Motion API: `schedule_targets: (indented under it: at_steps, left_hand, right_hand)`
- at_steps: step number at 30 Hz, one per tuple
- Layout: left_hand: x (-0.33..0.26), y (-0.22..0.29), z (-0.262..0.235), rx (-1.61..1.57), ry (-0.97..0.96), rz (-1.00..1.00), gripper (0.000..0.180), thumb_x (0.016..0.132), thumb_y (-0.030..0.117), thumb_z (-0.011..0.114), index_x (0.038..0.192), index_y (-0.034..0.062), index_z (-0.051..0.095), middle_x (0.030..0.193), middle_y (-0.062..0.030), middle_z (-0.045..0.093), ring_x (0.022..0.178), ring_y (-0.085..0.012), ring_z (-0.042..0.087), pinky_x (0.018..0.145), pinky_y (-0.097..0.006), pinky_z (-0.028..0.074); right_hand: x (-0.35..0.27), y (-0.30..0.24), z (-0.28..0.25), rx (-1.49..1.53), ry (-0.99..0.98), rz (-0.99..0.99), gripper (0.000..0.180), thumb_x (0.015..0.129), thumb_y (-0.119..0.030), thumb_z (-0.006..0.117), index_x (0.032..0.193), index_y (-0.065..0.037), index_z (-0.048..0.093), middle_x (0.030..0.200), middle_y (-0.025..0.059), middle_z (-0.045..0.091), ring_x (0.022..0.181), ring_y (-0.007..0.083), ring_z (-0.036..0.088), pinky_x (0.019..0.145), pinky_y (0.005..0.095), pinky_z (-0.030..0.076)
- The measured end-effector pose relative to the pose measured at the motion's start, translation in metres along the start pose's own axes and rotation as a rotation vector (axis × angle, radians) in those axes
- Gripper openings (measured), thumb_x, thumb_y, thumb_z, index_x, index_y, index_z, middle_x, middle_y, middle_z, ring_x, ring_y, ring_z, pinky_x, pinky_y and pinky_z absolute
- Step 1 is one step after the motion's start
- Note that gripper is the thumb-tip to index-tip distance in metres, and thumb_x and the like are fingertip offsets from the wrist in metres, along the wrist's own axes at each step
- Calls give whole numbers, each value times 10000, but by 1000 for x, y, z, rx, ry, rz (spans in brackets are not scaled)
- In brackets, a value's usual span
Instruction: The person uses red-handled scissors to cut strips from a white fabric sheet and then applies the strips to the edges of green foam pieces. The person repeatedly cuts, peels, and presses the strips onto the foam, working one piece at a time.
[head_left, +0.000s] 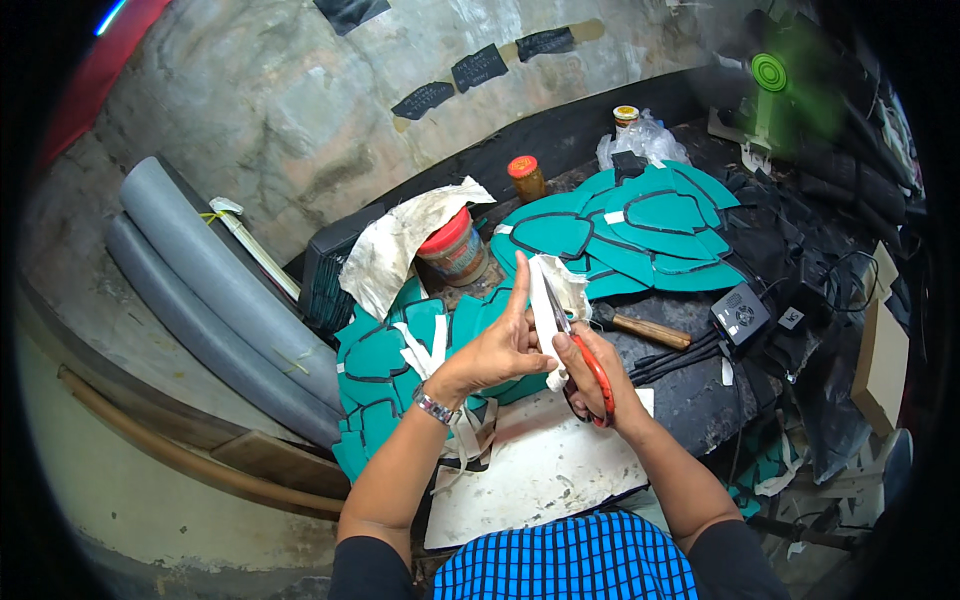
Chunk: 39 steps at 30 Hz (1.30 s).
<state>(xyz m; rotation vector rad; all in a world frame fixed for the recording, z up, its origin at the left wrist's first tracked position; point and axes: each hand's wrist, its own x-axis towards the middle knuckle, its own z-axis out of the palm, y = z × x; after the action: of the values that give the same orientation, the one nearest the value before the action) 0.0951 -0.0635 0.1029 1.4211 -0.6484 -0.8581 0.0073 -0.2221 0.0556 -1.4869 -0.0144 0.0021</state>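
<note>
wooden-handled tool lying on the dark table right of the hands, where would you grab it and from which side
Probably by the bare wooden handle of the wooden-handled tool, coming from above at its right end. The handle lies flat and unobstructed, pointing right toward the black cables, while its dark head end is tucked near the white strip of material and the right hand holding the red-handled scissors.

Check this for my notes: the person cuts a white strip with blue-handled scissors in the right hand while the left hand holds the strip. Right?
Not quite: the head view shows the scissors have red handles, not blue. The rest stands: the right hand works them on the white strip, which the left hand holds up.
</note>
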Motion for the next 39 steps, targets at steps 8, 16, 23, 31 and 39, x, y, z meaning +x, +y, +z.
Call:
schedule_targets:
  at_steps: [8,16,23,31,39]
  left_hand:
    - [45,12,4,-33,-49,119,1223,773,-151,574,1548,351,-229,1412,-170,447,921,-134,576,721,-278,510]
    - [112,32,-3,357,166,112,1150,743,-70,623,1573,87,-158,1209,-226,626,857,-177,629,694,-270,499]
    - [60,17,-29,156,352,150,1065,806,-81,606,1570,47,-125,1029,-177,706,859,-172,650,738,-305,498]
    - [-17,1,-33,45,459,198,1000,871,-3,640,1594,134,-37,1108,-216,680,1018,-257,686,833,-353,568]
    - [-47,-9,-15,44,481,319,936,916,20,600,1596,161,-28,1139,-214,680,1030,-258,691,840,-357,585]
  right_hand:
    - [26,3,-19,-225,339,-403,360,959,-336,660,1047,3,575,755,185,651,663,287,659,634,384,509]
    - [99,9,-110,-214,624,-280,571,934,-604,586,924,-33,591,518,17,484,368,114,480,342,267,391]
    - [164,33,-176,-1057,647,295,620,879,-387,651,1368,-54,465,1158,271,606,1102,406,632,931,482,511]
    - [178,36,-173,-1136,645,404,517,915,-266,602,1383,-86,480,1347,300,470,1219,487,534,990,528,474]
    - [133,21,-67,-1052,-95,-423,626,768,-87,640,1383,-141,542,1402,165,517,1312,360,471,1084,469,408]
